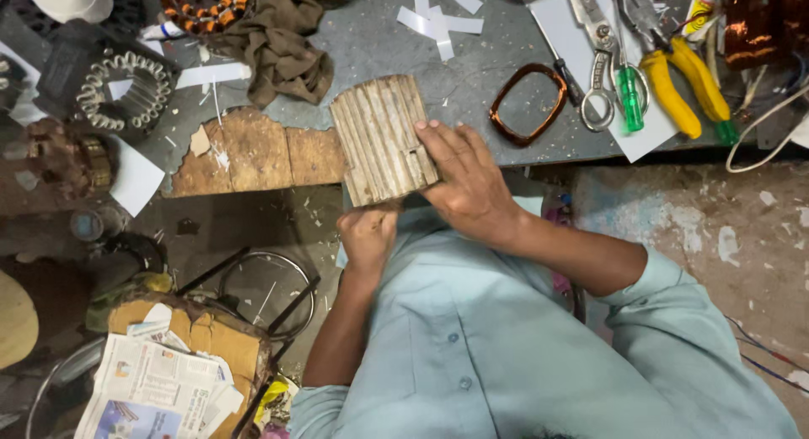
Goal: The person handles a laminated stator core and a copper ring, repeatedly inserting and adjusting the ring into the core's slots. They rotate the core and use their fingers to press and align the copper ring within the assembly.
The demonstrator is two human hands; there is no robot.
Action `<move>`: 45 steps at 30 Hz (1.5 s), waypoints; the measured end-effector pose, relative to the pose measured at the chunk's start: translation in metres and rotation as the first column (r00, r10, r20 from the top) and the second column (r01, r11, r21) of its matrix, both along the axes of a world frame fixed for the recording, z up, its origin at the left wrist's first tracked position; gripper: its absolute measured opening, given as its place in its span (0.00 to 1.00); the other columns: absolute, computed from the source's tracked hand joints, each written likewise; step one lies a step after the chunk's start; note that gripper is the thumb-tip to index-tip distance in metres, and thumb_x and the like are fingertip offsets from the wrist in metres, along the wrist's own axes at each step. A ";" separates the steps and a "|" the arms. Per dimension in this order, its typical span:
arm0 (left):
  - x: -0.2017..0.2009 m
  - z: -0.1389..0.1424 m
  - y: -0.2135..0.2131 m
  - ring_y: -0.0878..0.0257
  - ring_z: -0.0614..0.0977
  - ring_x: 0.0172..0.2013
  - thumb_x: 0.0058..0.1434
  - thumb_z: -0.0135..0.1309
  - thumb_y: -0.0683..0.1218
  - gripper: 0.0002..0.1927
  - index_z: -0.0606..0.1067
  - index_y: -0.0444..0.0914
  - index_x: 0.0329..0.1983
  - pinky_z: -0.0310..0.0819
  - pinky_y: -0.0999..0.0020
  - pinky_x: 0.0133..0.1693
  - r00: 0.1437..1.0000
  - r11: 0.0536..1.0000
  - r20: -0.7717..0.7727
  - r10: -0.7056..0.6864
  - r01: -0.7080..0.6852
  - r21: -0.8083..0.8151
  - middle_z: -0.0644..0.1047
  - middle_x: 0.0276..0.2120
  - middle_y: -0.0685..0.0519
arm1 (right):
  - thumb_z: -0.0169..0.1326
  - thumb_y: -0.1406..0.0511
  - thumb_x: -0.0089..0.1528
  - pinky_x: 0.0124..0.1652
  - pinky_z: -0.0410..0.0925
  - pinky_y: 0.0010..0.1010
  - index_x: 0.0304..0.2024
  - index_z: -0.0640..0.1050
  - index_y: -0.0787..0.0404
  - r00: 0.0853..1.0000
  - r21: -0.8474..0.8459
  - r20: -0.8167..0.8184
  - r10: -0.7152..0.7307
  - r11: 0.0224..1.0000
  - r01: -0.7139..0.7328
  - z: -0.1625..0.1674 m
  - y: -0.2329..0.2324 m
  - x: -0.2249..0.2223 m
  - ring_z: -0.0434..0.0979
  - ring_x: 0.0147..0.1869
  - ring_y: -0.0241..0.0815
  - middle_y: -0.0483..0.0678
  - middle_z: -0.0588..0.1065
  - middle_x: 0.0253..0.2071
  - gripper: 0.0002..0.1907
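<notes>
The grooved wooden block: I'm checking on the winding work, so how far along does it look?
One copper coil lies finished on the bench. In hand: the right hand presses the grooved wooden block flat while the left hand grips below its lower edge. No wire shows on the block. A bare stator core sits unwound to the left.

You're in a motor-repair workshop, worn grey surface [371, 43] cluttered with a copper wire coil [528, 103], wound stators [126, 89], scissors [600, 60], yellow-handled pliers [684, 81], green screwdriver [628, 93], insulation paper strips [438, 22], oily rag [278, 43]
</notes>
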State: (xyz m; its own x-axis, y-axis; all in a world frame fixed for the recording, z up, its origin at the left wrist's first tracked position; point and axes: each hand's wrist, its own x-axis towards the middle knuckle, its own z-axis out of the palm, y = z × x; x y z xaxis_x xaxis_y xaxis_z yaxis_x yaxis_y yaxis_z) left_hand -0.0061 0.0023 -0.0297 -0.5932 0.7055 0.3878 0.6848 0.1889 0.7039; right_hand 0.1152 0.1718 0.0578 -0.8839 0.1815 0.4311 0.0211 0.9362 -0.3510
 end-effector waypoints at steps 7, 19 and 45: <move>0.011 0.044 -0.013 0.48 0.81 0.44 0.62 0.60 0.37 0.22 0.72 0.30 0.60 0.77 0.63 0.42 0.964 0.955 0.124 0.236 -0.254 0.157 0.78 0.49 0.35 | 0.69 0.55 0.63 0.73 0.54 0.55 0.46 0.84 0.55 0.962 -0.126 -0.222 0.158 0.974 -0.189 0.019 0.012 0.011 0.62 0.76 0.56 0.57 0.63 0.71 0.15; -0.099 0.105 0.016 0.49 0.85 0.50 0.56 0.56 0.30 0.23 0.78 0.35 0.55 0.79 0.56 0.53 0.919 0.984 -0.351 -0.179 0.158 -0.088 0.83 0.49 0.42 | 0.59 0.49 0.67 0.73 0.50 0.58 0.65 0.75 0.63 0.986 0.161 -0.100 0.133 0.980 -0.115 0.034 0.034 -0.057 0.67 0.72 0.58 0.58 0.72 0.65 0.32; -0.114 0.059 0.048 0.74 0.77 0.40 0.54 0.56 0.34 0.20 0.70 0.38 0.50 0.74 0.79 0.43 0.811 0.999 0.585 -0.032 0.030 0.012 0.75 0.40 0.61 | 0.52 0.76 0.59 0.56 0.67 0.45 0.65 0.70 0.62 0.994 -0.510 0.110 -0.014 0.857 0.069 -0.003 0.077 -0.042 0.75 0.56 0.60 0.59 0.76 0.55 0.31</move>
State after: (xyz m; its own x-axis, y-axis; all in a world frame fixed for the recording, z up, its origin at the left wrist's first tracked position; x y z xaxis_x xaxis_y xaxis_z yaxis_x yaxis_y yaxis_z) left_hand -0.1197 0.0504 0.0289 -0.6862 0.7270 -0.0236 0.1492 0.1724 0.9737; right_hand 0.0734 0.2492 0.0549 -0.9037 0.3898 0.1773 0.1160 0.6214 -0.7748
